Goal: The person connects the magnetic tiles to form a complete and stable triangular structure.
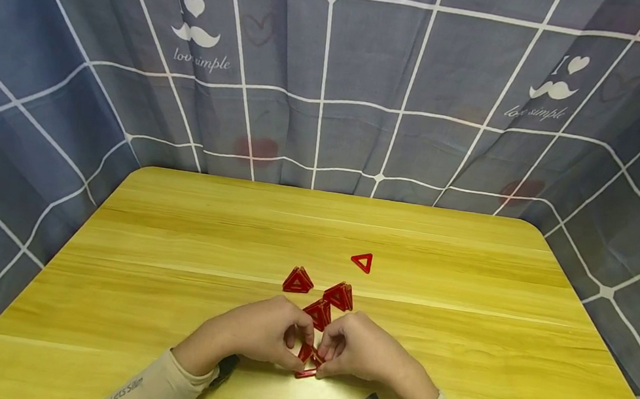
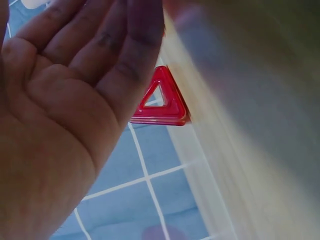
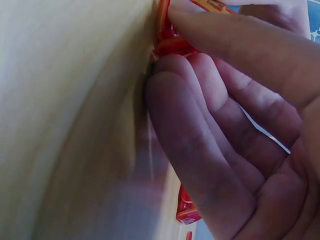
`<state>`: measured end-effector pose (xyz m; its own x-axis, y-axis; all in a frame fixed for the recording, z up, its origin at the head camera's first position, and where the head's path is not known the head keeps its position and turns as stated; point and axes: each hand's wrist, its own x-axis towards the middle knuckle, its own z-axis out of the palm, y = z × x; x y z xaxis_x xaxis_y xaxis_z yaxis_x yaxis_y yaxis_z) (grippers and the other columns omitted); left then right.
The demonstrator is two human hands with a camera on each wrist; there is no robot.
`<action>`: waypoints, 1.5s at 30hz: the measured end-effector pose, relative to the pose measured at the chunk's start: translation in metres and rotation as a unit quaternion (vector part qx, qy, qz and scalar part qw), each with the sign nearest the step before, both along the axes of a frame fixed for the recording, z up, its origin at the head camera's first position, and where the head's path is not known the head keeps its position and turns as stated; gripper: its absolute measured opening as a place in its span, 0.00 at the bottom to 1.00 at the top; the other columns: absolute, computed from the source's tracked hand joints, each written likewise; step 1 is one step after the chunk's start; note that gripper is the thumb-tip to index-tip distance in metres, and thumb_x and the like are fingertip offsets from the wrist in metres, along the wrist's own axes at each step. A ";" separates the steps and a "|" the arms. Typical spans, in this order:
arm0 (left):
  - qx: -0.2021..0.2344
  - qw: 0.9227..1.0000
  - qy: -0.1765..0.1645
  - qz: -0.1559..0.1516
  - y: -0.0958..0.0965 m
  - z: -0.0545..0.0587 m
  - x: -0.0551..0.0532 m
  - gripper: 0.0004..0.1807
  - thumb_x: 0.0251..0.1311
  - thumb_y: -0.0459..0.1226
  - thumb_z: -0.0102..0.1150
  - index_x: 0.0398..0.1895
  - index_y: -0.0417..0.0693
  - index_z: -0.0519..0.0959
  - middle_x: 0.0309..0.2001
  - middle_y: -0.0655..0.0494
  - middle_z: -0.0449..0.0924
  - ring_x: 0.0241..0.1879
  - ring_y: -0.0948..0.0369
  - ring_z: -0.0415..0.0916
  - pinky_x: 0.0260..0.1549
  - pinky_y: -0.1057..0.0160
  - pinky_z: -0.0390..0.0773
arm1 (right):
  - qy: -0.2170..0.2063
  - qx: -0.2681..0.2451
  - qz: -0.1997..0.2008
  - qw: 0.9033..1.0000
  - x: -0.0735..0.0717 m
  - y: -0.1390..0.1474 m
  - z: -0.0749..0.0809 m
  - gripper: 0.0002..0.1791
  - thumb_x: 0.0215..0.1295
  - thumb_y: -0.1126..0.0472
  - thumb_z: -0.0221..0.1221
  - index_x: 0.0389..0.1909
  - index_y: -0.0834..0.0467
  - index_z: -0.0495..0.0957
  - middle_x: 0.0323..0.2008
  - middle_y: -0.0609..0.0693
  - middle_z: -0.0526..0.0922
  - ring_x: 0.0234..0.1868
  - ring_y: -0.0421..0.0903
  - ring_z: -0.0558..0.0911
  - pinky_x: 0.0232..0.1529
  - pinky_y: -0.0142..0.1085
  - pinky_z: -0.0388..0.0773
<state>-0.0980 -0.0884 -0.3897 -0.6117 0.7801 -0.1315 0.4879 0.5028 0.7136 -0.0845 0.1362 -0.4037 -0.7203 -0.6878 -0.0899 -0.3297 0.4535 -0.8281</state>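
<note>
Between the hands, low in the head view, stand several red triangular tiles [image 1: 305, 354] leaning together, with one edge [image 1: 305, 373] low on the near side. My left hand [image 1: 266, 330] pinches a tile on the left side between thumb and fingers. From the right, my right hand [image 1: 365, 349] pinches a tile too. In the right wrist view its thumb and curled fingers close on the red plastic [image 3: 172, 46]. The left wrist view shows the left palm [image 2: 65, 115]; its fingertips are out of frame.
Just beyond the hands sit three small red pyramids of such tiles: one nearest [image 1: 317, 314], one at left [image 1: 298, 280], one at right [image 1: 338, 296]. A single flat red triangle [image 1: 368, 264] lies farther back. The wooden table [image 1: 175, 222] ends at a checked curtain [image 1: 351, 137].
</note>
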 end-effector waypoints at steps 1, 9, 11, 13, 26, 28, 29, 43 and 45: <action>-0.001 1.000 0.001 -0.003 0.000 0.000 0.000 0.11 0.49 0.35 0.77 0.34 0.54 0.84 0.28 0.67 0.79 0.26 0.72 0.72 0.26 0.71 0.75 | 0.002 0.000 0.000 1.000 0.000 0.000 0.000 0.12 0.46 0.68 0.78 0.23 0.54 0.82 0.20 0.37 0.80 0.23 0.33 0.80 0.28 0.30 0.79; -0.007 1.000 0.022 -0.017 -0.001 0.000 -0.001 0.12 0.50 0.39 0.79 0.34 0.53 0.83 0.27 0.65 0.78 0.24 0.72 0.68 0.24 0.71 0.71 | 0.028 0.008 -0.013 0.999 0.000 0.000 0.001 0.12 0.49 0.70 0.75 0.24 0.53 0.83 0.22 0.37 0.79 0.24 0.33 0.79 0.29 0.30 0.79; -0.011 0.999 0.028 -0.015 -0.001 -0.001 -0.001 0.12 0.50 0.38 0.79 0.32 0.53 0.82 0.25 0.63 0.77 0.23 0.72 0.67 0.23 0.72 0.70 | 0.037 0.012 -0.022 0.999 0.000 0.000 0.000 0.12 0.50 0.70 0.75 0.24 0.53 0.82 0.21 0.37 0.79 0.24 0.33 0.78 0.28 0.30 0.79; -0.015 0.999 0.033 -0.013 -0.001 -0.001 -0.001 0.12 0.50 0.37 0.79 0.31 0.54 0.81 0.24 0.63 0.76 0.23 0.72 0.67 0.22 0.72 0.70 | 0.049 0.019 -0.034 0.998 0.000 0.000 -0.001 0.11 0.52 0.68 0.75 0.24 0.52 0.82 0.20 0.36 0.78 0.23 0.33 0.78 0.27 0.30 0.78; -0.037 0.999 0.030 -0.019 0.001 -0.007 -0.001 0.24 0.48 0.40 0.80 0.48 0.50 0.81 0.28 0.65 0.73 0.25 0.72 0.66 0.28 0.71 0.72 | 0.075 0.039 -0.072 0.994 -0.005 0.010 0.007 0.11 0.57 0.60 0.74 0.24 0.50 0.80 0.20 0.37 0.78 0.22 0.35 0.77 0.25 0.32 0.76; -0.038 0.999 0.028 -0.025 0.001 -0.008 0.000 0.24 0.49 0.40 0.80 0.50 0.50 0.81 0.27 0.65 0.72 0.25 0.72 0.66 0.27 0.70 0.70 | 0.066 0.038 -0.078 0.994 -0.008 0.016 0.010 0.10 0.59 0.59 0.73 0.24 0.50 0.80 0.21 0.37 0.79 0.22 0.36 0.78 0.25 0.32 0.76; -0.038 0.999 0.025 -0.027 0.002 -0.008 0.000 0.24 0.49 0.40 0.80 0.50 0.50 0.82 0.26 0.64 0.72 0.25 0.72 0.65 0.27 0.70 0.70 | 0.066 0.037 -0.083 0.994 -0.010 0.019 0.011 0.09 0.59 0.59 0.72 0.25 0.50 0.81 0.21 0.38 0.79 0.22 0.37 0.78 0.24 0.33 0.76; -0.030 0.999 0.011 -0.018 0.001 -0.012 0.000 0.22 0.49 0.41 0.80 0.46 0.53 0.80 0.25 0.64 0.71 0.25 0.72 0.65 0.27 0.71 0.69 | 0.096 0.072 -0.237 0.964 -0.059 0.052 0.003 0.23 0.57 0.56 0.74 0.51 0.60 0.82 0.43 0.51 0.83 0.39 0.46 0.82 0.41 0.43 0.79; -0.029 0.999 0.010 -0.018 0.001 -0.012 -0.001 0.22 0.49 0.41 0.80 0.46 0.53 0.80 0.25 0.64 0.71 0.25 0.72 0.65 0.27 0.71 0.69 | 0.104 0.082 -0.242 0.961 -0.067 0.055 0.002 0.26 0.57 0.55 0.74 0.55 0.60 0.81 0.47 0.53 0.83 0.43 0.49 0.82 0.45 0.46 0.79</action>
